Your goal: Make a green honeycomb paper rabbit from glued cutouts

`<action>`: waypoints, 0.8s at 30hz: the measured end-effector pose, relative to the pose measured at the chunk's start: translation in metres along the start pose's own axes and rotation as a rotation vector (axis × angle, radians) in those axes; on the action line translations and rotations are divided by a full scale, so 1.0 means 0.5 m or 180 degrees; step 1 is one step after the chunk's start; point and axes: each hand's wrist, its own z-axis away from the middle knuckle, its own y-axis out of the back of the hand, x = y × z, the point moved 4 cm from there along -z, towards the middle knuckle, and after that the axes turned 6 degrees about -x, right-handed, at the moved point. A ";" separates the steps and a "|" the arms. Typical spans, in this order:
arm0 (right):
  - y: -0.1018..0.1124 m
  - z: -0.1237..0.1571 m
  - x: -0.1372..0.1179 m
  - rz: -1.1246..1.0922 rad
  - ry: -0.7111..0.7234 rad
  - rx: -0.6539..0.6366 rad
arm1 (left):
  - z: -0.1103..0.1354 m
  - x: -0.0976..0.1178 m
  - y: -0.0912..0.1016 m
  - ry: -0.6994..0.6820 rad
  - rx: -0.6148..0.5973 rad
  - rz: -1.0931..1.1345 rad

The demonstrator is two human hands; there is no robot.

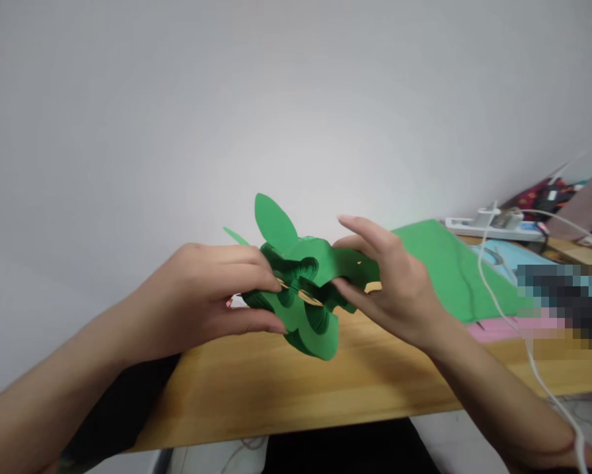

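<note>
A green paper craft (320, 332), made of many curled layers with rounded lobes, is held up above the wooden table. Two leaf-shaped flaps stick up from its far side, the larger one near the middle. My left hand (211, 289) pinches the craft's left side between thumb and fingers. On the other side, my right hand (394, 283) grips the craft between thumb and fingers, with the index finger raised clear of it. The fingertips of both hands are partly hidden among the folds.
Green sheets (454, 283) lie on the right of the wooden table (276, 388), over pink paper (508, 327). Behind them are a white power strip (493, 228) and blue paper (537, 260) with scissors. A white cable (498, 296) hangs across the right side. A plain wall stands behind.
</note>
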 end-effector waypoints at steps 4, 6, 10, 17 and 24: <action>-0.001 0.006 0.009 0.0146 -0.0157 0.0018 | 0.005 -0.009 -0.004 0.0116 -0.0079 0.0295; -0.002 0.009 0.012 0.0191 -0.0195 0.0012 | 0.007 -0.015 -0.004 0.0150 -0.0270 0.0414; -0.001 0.009 0.012 0.0231 -0.0095 0.0034 | 0.018 -0.023 -0.004 0.0109 -0.0711 0.0332; 0.003 0.012 0.015 0.0239 -0.0253 -0.0027 | 0.021 -0.014 -0.005 0.0519 -0.0328 -0.0104; 0.007 0.011 0.010 0.0112 -0.0156 0.0011 | 0.022 0.007 -0.003 0.0350 -0.0111 -0.0516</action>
